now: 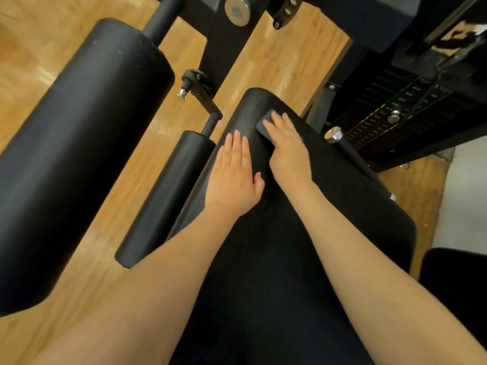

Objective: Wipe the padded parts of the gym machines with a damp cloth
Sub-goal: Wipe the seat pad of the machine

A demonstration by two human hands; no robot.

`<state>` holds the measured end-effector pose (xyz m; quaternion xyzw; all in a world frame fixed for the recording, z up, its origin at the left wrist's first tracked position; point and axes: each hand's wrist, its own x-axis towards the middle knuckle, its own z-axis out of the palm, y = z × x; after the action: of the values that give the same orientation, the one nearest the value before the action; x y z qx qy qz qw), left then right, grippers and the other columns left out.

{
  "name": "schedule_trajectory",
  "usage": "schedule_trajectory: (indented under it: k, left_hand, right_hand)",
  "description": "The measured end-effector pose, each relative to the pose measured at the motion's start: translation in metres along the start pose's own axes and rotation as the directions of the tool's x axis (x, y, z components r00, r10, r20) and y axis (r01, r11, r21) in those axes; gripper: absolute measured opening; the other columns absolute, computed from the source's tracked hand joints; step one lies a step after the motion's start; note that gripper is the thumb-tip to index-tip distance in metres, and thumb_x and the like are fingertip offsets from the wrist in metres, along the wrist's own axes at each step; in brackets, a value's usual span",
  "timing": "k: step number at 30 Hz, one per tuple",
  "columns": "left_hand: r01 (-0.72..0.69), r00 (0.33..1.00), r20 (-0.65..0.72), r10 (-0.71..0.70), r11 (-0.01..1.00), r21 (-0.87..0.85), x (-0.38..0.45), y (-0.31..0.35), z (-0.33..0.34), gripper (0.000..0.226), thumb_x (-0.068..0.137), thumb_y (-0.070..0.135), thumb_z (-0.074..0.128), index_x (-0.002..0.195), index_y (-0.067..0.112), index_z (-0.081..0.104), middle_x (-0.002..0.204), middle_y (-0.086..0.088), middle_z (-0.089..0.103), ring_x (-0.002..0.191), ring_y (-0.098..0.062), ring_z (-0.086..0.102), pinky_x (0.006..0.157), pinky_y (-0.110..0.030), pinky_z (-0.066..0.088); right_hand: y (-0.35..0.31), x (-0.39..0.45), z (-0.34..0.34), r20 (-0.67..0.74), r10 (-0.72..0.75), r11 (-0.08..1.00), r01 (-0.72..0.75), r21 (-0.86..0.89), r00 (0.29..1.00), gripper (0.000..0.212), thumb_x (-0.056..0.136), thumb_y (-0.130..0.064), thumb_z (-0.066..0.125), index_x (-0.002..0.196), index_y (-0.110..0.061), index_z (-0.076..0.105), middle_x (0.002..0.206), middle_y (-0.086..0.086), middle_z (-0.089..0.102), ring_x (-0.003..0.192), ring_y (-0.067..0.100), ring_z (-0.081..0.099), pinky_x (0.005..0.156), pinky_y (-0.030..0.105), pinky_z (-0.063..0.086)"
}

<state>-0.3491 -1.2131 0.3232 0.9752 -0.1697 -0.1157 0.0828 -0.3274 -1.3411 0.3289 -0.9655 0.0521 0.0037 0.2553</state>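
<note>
A long black padded bench (342, 196) of a gym machine runs from the bottom centre up to the middle. My right hand (288, 147) lies flat on a folded dark grey cloth (266, 125) and presses it onto the pad near its far end. My left hand (233, 172) rests flat on the pad's left side, fingers straight, just left of the right hand. Most of the cloth is hidden under my right hand.
A big black roller pad (87, 143) fills the left. A smaller black roller (168, 193) lies beside the bench's left edge. The machine's black frame (224, 54) stands behind, and the weight stack (395, 111) is at the right. Wooden floor (276, 59) lies below.
</note>
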Motion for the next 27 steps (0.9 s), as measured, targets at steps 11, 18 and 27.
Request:
schedule_trajectory:
  k: [11, 18, 27]
  left_hand:
    - [0.026, 1.000, 0.011, -0.026, 0.998, 0.049, -0.001, 0.003, -0.002, 0.072, 0.101, 0.039, 0.030, 0.153, 0.000, -0.001, 0.162, -0.018, -0.003, 0.150, -0.030, -0.005, 0.123, -0.038, 0.001]
    - [0.015, 1.000, 0.008, -0.016, 0.996, 0.093, -0.001, 0.006, -0.001, 0.071, 0.101, 0.037, 0.029, 0.153, -0.001, 0.000, 0.162, -0.019, -0.001, 0.150, -0.030, -0.003, 0.122, -0.037, 0.002]
    - [0.031, 0.999, 0.009, -0.033, 0.981, 0.192, -0.006, 0.014, 0.003, 0.065, 0.102, 0.032, 0.025, 0.153, -0.001, 0.001, 0.162, -0.019, -0.001, 0.150, -0.028, -0.002, 0.121, -0.036, 0.000]
  right_hand:
    - [0.107, -0.098, -0.018, -0.055, 0.240, 0.970, -0.242, -0.029, 0.969, 0.065, 0.082, 0.021, 0.041, 0.139, -0.010, 0.042, 0.149, 0.003, 0.035, 0.141, 0.018, 0.024, 0.109, 0.023, 0.017]
    - [0.114, -0.106, -0.024, -0.140, 0.394, 0.919, -0.389, 0.069, 0.908, 0.058, 0.084, 0.018, 0.041, 0.136, -0.009, 0.047, 0.148, 0.005, 0.037, 0.141, 0.017, 0.025, 0.116, 0.033, 0.019]
    - [0.078, -0.084, -0.009, 0.019, 0.119, 0.992, -0.119, 0.032, 0.993, 0.069, 0.083, 0.020, 0.047, 0.143, -0.010, 0.034, 0.153, 0.006, 0.025, 0.144, 0.021, 0.015, 0.115, 0.035, 0.023]
